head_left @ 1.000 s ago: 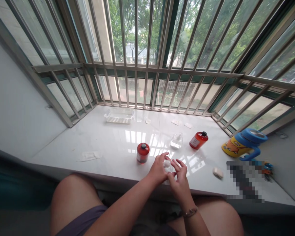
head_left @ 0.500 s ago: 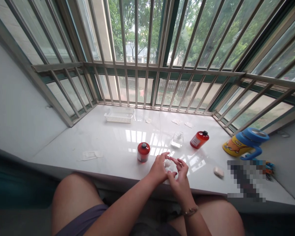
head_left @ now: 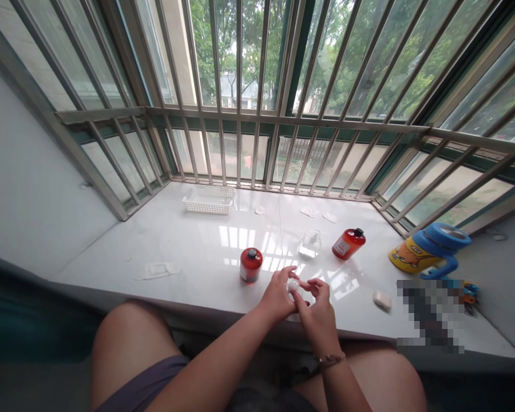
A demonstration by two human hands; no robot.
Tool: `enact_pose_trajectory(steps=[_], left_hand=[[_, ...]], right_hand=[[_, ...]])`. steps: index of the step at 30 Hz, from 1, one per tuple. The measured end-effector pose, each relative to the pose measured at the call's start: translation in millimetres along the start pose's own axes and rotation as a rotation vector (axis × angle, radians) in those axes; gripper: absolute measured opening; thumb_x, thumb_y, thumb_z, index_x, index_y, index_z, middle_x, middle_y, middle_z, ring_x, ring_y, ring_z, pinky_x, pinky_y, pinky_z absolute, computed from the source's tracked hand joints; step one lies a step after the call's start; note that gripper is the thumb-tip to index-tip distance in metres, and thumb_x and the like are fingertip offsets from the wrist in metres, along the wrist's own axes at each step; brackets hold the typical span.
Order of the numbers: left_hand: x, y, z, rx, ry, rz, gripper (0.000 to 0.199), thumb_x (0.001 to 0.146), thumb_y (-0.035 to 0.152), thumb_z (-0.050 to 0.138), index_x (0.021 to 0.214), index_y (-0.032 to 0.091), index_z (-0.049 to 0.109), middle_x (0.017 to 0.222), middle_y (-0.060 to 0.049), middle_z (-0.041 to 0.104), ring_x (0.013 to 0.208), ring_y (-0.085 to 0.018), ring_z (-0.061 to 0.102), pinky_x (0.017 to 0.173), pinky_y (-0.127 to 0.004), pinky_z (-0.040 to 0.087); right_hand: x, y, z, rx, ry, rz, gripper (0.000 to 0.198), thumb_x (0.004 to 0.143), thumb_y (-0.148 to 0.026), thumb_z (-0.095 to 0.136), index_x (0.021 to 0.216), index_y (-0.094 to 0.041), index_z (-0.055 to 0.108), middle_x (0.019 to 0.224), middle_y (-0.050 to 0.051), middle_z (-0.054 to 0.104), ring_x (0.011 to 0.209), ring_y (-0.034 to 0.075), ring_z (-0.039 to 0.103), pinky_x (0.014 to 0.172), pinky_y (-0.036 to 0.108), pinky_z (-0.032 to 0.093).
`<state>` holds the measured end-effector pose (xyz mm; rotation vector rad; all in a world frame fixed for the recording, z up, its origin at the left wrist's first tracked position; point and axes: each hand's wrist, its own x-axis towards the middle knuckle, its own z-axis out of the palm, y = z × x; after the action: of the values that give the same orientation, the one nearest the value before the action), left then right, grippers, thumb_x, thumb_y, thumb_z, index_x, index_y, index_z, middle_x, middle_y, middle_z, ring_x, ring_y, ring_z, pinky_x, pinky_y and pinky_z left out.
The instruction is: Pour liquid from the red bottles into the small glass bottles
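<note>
Both hands are together near the front edge of the white sill, around a small clear bottle (head_left: pixel 292 285) with a whitish round top. My left hand (head_left: pixel 277 297) wraps its left side, fingers curved around it. On the other side, my right hand (head_left: pixel 317 309) has its thumb on the top and its fingers bent around it. The bottle's lower part is mostly hidden by the hands. Close by on the left stands a red bottle (head_left: pixel 251 266) with a dark cap. Beyond the hands sits another clear bottle (head_left: pixel 310 246).
A second red bottle (head_left: pixel 348 244) leans in view at the right, near a blue and yellow mug (head_left: pixel 427 249). A small pale block (head_left: pixel 382 301) lies closer. White basket (head_left: pixel 208 201) at the back; flat wrapper (head_left: pixel 159 270) at left. Metal window bars (head_left: pixel 278 120) border the sill.
My right thumb and fingers have moved in onto the top of the small clear bottle, where they were spread apart before. My left hand has stayed nearly in place.
</note>
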<state>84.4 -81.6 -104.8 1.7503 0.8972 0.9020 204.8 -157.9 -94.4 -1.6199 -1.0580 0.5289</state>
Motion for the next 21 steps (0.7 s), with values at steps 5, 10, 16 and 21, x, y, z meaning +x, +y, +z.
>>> enact_pose_trajectory(steps=[5, 10, 16, 21], left_hand=[[-1.0, -1.8, 0.2, 0.021, -0.008, 0.007, 0.091, 0.070, 0.028, 0.092, 0.151, 0.023, 0.051, 0.135, -0.011, 0.066, 0.129, -0.031, 0.061, 0.115, -0.048, 0.051], [-2.1, -4.2, 1.0, 0.030, -0.004, 0.046, 0.083, 0.075, 0.011, 0.075, 0.153, 0.023, 0.048, 0.129, -0.009, 0.069, 0.125, -0.028, 0.062, 0.115, -0.047, 0.051], [-2.3, -5.0, 2.2, 0.020, 0.021, 0.040, 0.075, 0.079, 0.011, 0.072, 0.150, 0.022, 0.048, 0.126, -0.008, 0.070, 0.123, -0.026, 0.064, 0.115, -0.046, 0.051], [-7.5, -5.6, 18.8, -0.003, 0.171, -0.041, 0.054, 0.095, 0.011, 0.054, 0.147, 0.023, 0.049, 0.131, -0.010, 0.067, 0.124, -0.023, 0.065, 0.116, -0.046, 0.050]], right_hand=[[4.9, -1.8, 0.3, 0.005, -0.075, -0.040, 0.055, 0.089, -0.052, 0.075, 0.130, -0.028, 0.049, 0.133, 0.015, 0.069, 0.132, 0.035, 0.065, 0.076, 0.042, 0.064], [6.8, -9.1, 3.7, -0.114, 0.009, -0.051, 0.043, 0.085, -0.050, 0.076, 0.114, -0.027, 0.053, 0.107, 0.008, 0.072, 0.103, 0.032, 0.072, 0.086, 0.046, 0.059], [11.2, -15.6, 5.1, -0.216, 0.013, -0.085, 0.032, 0.085, -0.049, 0.072, 0.089, -0.028, 0.049, 0.086, 0.000, 0.061, 0.081, 0.025, 0.063, 0.074, 0.038, 0.051], [14.4, -17.2, 6.4, -0.284, 0.009, -0.185, 0.027, 0.087, -0.040, 0.068, 0.083, -0.028, 0.044, 0.080, -0.002, 0.055, 0.079, 0.023, 0.057, 0.073, 0.035, 0.046]])
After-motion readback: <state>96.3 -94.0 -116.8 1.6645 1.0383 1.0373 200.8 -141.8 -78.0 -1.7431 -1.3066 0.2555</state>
